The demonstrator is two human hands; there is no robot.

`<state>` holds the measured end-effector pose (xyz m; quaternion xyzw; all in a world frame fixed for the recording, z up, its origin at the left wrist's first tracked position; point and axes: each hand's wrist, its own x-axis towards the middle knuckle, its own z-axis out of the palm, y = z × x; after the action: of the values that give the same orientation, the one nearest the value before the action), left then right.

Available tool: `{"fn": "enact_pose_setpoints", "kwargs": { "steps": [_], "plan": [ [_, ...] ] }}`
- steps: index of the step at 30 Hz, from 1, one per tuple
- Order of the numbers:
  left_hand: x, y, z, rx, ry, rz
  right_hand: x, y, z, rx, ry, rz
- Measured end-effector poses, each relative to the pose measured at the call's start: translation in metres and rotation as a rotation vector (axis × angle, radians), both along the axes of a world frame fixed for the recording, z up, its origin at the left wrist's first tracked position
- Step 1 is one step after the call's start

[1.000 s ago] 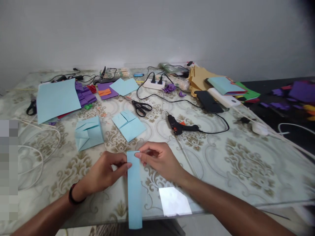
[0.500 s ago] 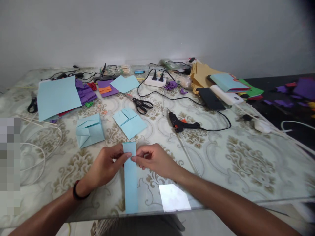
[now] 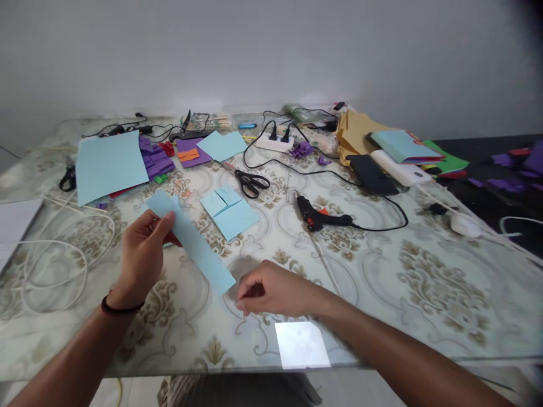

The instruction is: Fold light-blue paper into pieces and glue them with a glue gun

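Observation:
A light-blue paper strip (image 3: 201, 251) is pinched near its upper end between the thumb and fingers of my left hand (image 3: 146, 246). It slants down to the right above the tabletop. My right hand (image 3: 265, 288) is beside the strip's lower end, fingers curled and nothing visible in them. Behind the strip lies a folded light-blue paper piece (image 3: 229, 212) with a slit-like fold on top. Another folded blue piece is mostly hidden behind my left hand. Farther back are black-handled scissors (image 3: 252, 182).
A black glue gun (image 3: 320, 216) lies right of centre, its cord running to a black power bank-like slab (image 3: 373, 175). Blue sheets (image 3: 111, 164) and purple paper pieces (image 3: 155, 158) are at the back left. A white power strip (image 3: 274, 142) stands at the back; white cable (image 3: 82, 265) loops at left.
My left hand has moved left and up with the strip, which has swung from upright to slanting. My right hand has let go of it and sits slightly lower.

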<state>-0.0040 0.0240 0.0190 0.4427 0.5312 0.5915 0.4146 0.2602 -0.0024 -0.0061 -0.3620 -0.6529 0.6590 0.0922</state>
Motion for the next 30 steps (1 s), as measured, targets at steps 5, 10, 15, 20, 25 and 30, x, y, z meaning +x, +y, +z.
{"fn": "enact_pose_setpoints", "kwargs": {
  "steps": [5, 10, 15, 20, 25, 30],
  "plan": [
    [0.007, -0.003, -0.005, -0.061, -0.011, -0.077, 0.006, 0.008, 0.013, 0.211, 0.081, -0.351],
    [0.029, -0.021, -0.015, -0.185, -0.063, -0.214, -0.007, -0.004, 0.016, 0.423, 0.023, -0.303],
    [0.034, -0.025, -0.010, -0.176, -0.028, -0.400, -0.009, -0.007, 0.012, 0.393, 0.012, -0.348],
    [0.030, -0.022, -0.007, -0.157, 0.005, -0.420, -0.003, -0.003, 0.015, 0.255, 0.136, -0.334],
    [0.024, -0.020, -0.010, -0.150, 0.017, -0.431, -0.002, 0.001, 0.012, 0.216, 0.109, -0.353],
    [0.014, -0.020, -0.011, -0.242, 0.154, -0.307, 0.000, 0.008, 0.008, 0.200, 0.159, -0.394]
  ]
}}
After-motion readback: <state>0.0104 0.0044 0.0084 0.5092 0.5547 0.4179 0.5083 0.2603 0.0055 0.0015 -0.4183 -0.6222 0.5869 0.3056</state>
